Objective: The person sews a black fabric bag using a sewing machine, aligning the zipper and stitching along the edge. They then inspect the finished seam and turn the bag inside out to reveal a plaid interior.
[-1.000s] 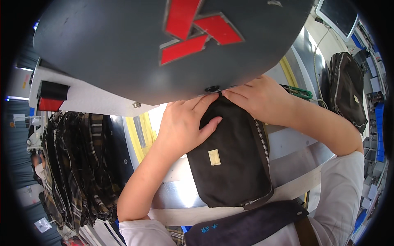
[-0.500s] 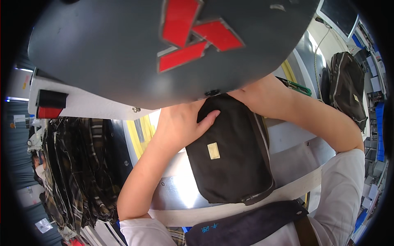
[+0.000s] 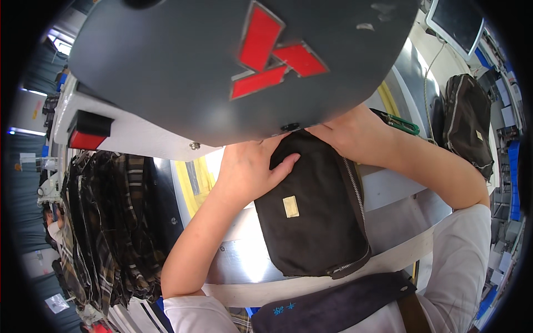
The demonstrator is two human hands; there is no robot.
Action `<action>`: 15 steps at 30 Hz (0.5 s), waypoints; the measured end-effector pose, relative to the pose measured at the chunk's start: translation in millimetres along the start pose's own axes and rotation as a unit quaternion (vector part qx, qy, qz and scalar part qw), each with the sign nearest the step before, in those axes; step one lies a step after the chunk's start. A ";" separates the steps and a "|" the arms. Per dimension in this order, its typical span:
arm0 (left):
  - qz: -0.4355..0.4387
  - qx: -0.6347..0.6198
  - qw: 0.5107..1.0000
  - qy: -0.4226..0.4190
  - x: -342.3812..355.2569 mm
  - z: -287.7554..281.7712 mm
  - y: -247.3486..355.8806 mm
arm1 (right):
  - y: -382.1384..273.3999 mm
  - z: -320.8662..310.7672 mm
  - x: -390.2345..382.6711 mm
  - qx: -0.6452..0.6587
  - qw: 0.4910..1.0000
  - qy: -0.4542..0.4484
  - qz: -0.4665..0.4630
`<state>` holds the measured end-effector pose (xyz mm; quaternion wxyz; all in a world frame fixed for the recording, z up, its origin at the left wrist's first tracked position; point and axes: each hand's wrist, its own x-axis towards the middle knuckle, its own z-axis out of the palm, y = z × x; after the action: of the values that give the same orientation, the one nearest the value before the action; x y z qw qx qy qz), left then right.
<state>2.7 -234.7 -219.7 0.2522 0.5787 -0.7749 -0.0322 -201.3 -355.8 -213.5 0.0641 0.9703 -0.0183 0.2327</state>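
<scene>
- Here's the dark brown pouch [image 3: 316,238], flat on the metal tabletop [image 3: 239,263] right in front of me, its far end running up under the big grey machine head [image 3: 183,83]!
- My left hand [image 3: 250,166] lies over the pouch's far left edge, thumb stretched out across the cloth; the other fingertips are tucked out of sight beneath the machine.
- My right hand [image 3: 347,136] is at the far right edge, fingers bent inward, tips hidden as well, so I cannot tell whether either one is pinching the cloth or just pressing it.
- A metal zipper [image 3: 357,197] curves down the pouch's right side and round the near corner, and there's a small pale label [image 3: 291,206] on the upper face!
- Out right, green-handled snips [image 3: 402,123] lie just beyond my forearm, and a second dark pouch [image 3: 467,119] rests farther over.
- On the left, a thick bundle of plaid fabric [image 3: 108,227] hangs in folds.
</scene>
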 end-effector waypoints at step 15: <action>0.012 -0.004 1.000 0.016 -8.4 5.4 12.3 | -9.4 -6.1 -10.2 0.012 1.000 -0.005 -0.005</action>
<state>-8.8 -224.3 -223.2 0.2675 0.5690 -0.7772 -0.0232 -212.5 -345.7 -213.8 0.0535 0.9722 -0.0105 0.2278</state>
